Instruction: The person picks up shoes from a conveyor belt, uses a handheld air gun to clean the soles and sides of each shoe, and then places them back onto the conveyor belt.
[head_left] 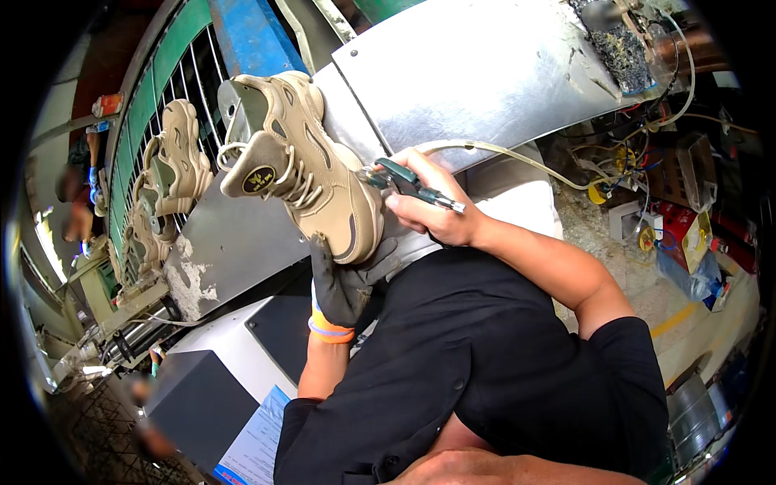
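Note:
A beige lace-up sneaker [333, 190] with olive panels and a dark oval badge on its tongue is tilted in front of me, toe toward my body, a last showing at its heel opening. My left hand [347, 283], in a dark grey glove with an orange cuff, grips the toe from below; part of its fingers is hidden behind the shoe. My bare right hand [440, 202] is closed around green-handled pliers [404, 178]. The tool's metal tip meets the pale sole's edge on the shoe's right side, though the exact contact is too small to make out.
Several similar sneakers [179, 149] stand along a green wire guard [145, 105] at left. A silver metal housing [453, 73] spans the top. A pale hose [517, 153] loops toward loose wires [638, 174] at right. Printed paper [257, 440] lies lower left.

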`<state>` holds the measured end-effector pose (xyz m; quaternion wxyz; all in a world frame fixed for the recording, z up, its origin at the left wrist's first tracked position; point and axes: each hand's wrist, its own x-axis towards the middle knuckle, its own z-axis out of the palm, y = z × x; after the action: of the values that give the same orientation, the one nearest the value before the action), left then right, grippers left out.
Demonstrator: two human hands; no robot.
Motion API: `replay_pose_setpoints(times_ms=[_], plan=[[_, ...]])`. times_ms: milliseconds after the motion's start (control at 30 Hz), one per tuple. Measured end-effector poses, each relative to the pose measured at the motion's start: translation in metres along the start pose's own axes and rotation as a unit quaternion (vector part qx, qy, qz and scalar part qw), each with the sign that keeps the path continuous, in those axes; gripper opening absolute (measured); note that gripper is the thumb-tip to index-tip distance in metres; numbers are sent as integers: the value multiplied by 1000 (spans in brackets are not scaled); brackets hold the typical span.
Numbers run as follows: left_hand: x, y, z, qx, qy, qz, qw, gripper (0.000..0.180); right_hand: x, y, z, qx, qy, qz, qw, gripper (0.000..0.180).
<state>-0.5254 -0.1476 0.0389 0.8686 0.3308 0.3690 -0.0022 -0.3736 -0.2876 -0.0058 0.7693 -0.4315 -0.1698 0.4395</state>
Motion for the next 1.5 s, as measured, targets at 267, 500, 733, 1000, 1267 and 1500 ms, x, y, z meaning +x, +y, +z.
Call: replay_pose_setpoints(times_ms=[267, 500, 733, 1000, 1267, 1500], plan=[[19, -6, 27, -5, -57, -99, 993, 79, -40, -32, -15, -52, 54, 48, 996, 31], [44, -13, 62, -7, -146, -144, 979, 86, -54, -75, -23, -55, 92, 81, 991, 31], [82, -24, 87, -60, -234, -124, 962, 86, -52, -58, -20, -128, 170, -35, 977, 33], [121, -16, 92, 86, -319, 52, 943, 74, -22, -29, -26, -306, 187, -101, 928, 37], [24, 110, 32, 516, -305, 336, 727, 68, -33, -83, -115, -200, 302, -186, 913, 38], [14, 126, -31, 714, 50, 464, 521, 74, -36, -116, -167, -144, 470, -252, 833, 38]])
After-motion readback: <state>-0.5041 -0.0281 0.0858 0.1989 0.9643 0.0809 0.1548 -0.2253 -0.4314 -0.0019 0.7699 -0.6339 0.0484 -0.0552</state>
